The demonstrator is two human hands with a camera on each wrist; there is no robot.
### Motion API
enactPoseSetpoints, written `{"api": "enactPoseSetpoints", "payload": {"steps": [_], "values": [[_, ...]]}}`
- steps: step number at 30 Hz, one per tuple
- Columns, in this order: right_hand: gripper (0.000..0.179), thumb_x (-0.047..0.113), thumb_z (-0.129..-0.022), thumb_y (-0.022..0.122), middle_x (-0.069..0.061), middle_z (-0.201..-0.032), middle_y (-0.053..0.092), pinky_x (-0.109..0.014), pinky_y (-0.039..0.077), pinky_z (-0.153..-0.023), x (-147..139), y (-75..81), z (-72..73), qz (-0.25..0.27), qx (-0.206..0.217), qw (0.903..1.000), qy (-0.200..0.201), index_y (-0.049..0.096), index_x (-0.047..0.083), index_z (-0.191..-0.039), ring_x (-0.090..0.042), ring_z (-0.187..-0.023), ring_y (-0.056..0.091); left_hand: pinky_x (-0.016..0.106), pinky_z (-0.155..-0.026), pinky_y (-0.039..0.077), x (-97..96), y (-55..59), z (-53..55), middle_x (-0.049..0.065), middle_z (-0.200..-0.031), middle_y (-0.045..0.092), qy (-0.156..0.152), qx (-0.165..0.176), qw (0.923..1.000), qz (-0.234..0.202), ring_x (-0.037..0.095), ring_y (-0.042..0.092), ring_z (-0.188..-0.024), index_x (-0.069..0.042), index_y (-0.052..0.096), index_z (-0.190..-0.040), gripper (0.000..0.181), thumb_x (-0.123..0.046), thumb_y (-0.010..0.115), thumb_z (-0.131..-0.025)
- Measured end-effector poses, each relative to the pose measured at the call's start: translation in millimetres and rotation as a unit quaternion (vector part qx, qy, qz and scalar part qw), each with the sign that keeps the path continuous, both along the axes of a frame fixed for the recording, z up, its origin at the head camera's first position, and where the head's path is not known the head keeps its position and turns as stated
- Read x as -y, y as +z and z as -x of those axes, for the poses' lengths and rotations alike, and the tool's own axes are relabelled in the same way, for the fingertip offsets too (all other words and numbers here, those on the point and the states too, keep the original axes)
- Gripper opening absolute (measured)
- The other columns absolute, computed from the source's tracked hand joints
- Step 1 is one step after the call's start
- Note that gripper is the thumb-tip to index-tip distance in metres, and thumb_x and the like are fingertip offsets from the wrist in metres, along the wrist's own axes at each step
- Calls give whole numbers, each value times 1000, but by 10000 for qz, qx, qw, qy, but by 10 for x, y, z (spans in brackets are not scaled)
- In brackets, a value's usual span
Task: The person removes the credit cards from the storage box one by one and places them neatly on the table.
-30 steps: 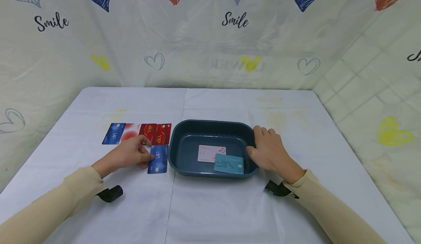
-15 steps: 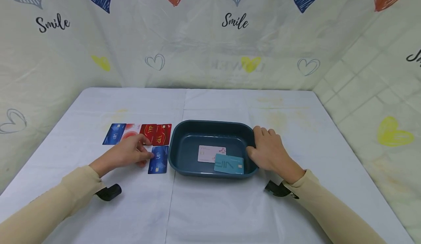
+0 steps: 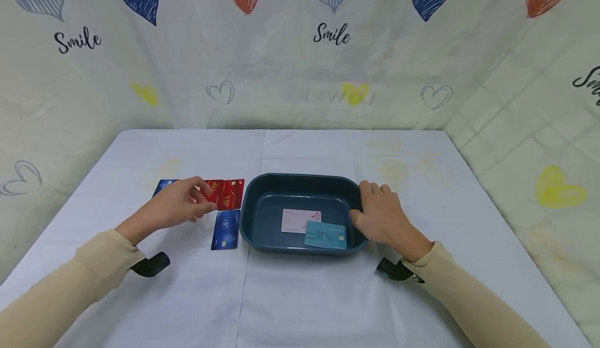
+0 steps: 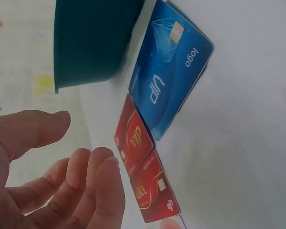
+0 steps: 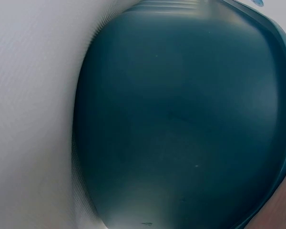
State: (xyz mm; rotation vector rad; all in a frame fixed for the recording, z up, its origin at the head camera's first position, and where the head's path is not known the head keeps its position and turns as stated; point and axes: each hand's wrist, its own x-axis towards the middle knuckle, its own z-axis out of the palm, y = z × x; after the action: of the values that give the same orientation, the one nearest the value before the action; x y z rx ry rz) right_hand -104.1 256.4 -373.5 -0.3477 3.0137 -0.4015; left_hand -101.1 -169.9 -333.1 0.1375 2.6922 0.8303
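Observation:
My left hand (image 3: 180,202) hovers above the row of cards, holding nothing; in the left wrist view its thumb and fingers stand apart. Just beyond the fingertips lie a blue VIP card (image 3: 225,230) and two red VIP cards (image 4: 135,136), flat on the table. Behind the hand, another blue card (image 3: 162,185) shows only in part. My right hand (image 3: 382,218) grips the right end of a dark teal plastic basin (image 3: 300,250), thumb over the rim. Inside the basin, a teal card (image 3: 325,235) partly overlaps a pink card (image 3: 295,221).
A white cloth covers the table (image 3: 300,301). Behind it hangs a pale curtain (image 3: 281,66) printed with hearts and words. Dark wrist cameras (image 3: 152,264) sit under both sleeves.
My left hand has come off the blue card beside the basin and risen up and to the left, now covering part of the card row. My right hand stays on the basin.

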Motion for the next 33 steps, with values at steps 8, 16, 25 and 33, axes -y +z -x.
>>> {"api": "enactPoseSetpoints", "payload": {"steps": [8,16,25,33], "values": [[39,24,-92,49,-19,-107,59,-50,39,-79,-5,-19,8,2,-38,10000,-21,49,-4,-118,-35,-95,45,35,-72,63,-39,177,26,20,-115,69,17,-600,9980,181,28,69,-98,-4,60,-125,45,-34,72,-94],[35,24,-91,49,-17,-102,58,-47,37,-78,-18,-23,7,66,-48,10000,-19,50,-2,-115,-34,-93,45,36,-75,63,-155,279,58,15,-114,72,-52,-944,9953,190,29,68,-102,-10,64,-122,37,-37,68,-98],[33,24,-91,48,-16,-102,57,-46,35,-77,-26,-37,13,98,-30,9999,-38,49,-1,-113,-33,-92,44,37,-79,61,-309,393,108,11,-107,74,-245,-1554,9871,291,27,68,-99,-11,67,-118,30,-33,66,-98],[32,24,-92,48,-16,-102,57,-45,34,-77,-29,-35,7,113,-25,9999,-48,49,0,-113,-33,-92,43,27,-74,54,-456,468,165,6,-97,73,-446,-1844,9818,124,21,68,-91,-12,68,-113,24,-31,67,-99]]}}
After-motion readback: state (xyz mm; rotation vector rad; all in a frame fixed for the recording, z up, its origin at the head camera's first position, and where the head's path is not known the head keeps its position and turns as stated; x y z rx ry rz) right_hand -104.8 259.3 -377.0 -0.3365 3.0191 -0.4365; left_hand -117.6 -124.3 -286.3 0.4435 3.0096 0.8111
